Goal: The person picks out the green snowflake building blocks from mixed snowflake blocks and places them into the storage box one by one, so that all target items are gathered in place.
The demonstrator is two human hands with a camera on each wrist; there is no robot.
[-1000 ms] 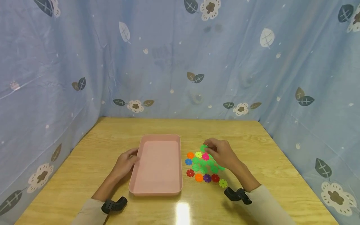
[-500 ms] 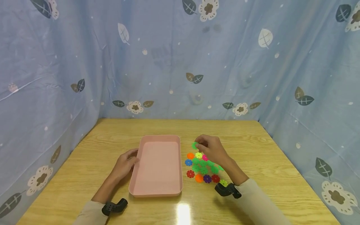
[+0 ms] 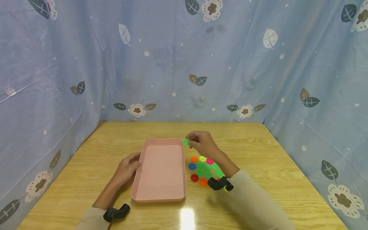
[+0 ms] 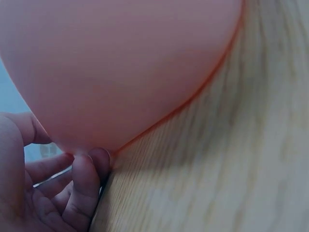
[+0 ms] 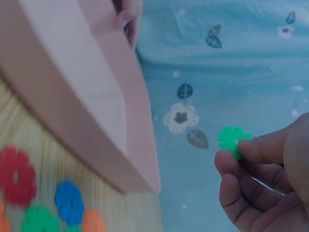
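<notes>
A pink rectangular tray (image 3: 160, 171) lies on the wooden table. At its left side, my left hand (image 3: 126, 169) grips the wall, thumb over the rim and fingers against the outside. That wall fills much of the left wrist view, with the left hand (image 4: 58, 188) at its lower corner. My right hand (image 3: 203, 143) pinches a green notched flower disc (image 3: 186, 142) between thumb and index finger, raised by the tray's far right corner. The right wrist view shows this green disc (image 5: 231, 140) clearly. Several green discs (image 3: 204, 169) lie to the right of the tray, partly hidden by the right forearm.
Around the green discs lie others: orange (image 3: 194, 159), blue (image 3: 192, 166), pink (image 3: 210, 161), yellow (image 3: 202, 158) and red (image 3: 194, 178). A blue patterned curtain (image 3: 172, 64) hangs behind and beside the wooden table (image 3: 244, 137).
My right hand has carried the green disc leftward and away from me, from above the loose discs to the tray's far right corner. The left hand keeps its hold on the tray.
</notes>
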